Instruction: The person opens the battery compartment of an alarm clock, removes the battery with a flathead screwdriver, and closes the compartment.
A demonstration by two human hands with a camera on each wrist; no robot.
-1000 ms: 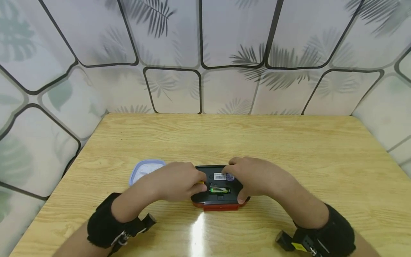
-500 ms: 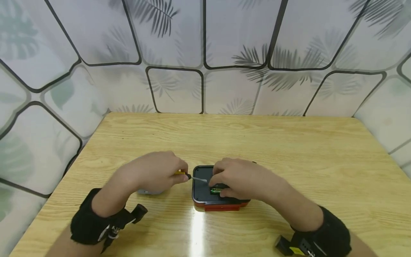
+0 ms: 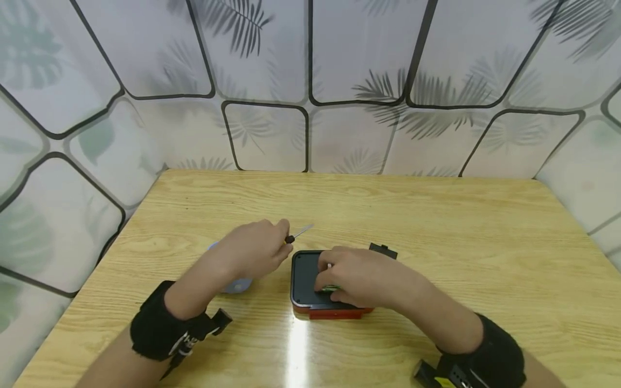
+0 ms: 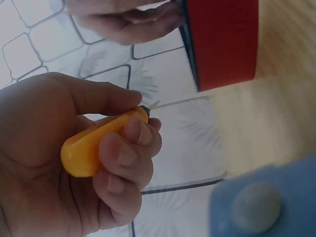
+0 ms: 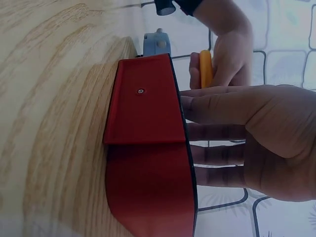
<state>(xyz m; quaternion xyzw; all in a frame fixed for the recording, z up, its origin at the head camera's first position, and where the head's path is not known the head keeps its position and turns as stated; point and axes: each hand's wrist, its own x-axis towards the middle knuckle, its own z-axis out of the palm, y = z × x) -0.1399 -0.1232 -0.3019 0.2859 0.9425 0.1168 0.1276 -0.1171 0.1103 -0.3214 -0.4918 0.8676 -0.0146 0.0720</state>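
My left hand (image 3: 257,249) grips a screwdriver by its yellow handle (image 4: 98,140); the metal shaft (image 3: 304,230) points up and right, off the device. A device with a black underside (image 3: 305,269) and red sides (image 5: 148,103) lies on the table, underside up. My right hand (image 3: 366,275) is over its battery compartment, with fingers and thumb bent around a green battery (image 3: 331,288). Most of the battery is hidden under the hand. In the right wrist view the fingertips are out of sight behind the device's edge.
A black battery cover (image 3: 383,250) lies behind the device, partly hidden by the right hand. Left of the device is a light-blue object (image 3: 237,285) with a round knob (image 4: 256,207), mostly covered by the left hand. A patterned wall (image 3: 349,134) stands behind the wooden table (image 3: 436,215).
My left hand has drawn the screwdriver out of the compartment, first left, then up and away from the device. My right hand has moved from the device's right edge onto the battery.
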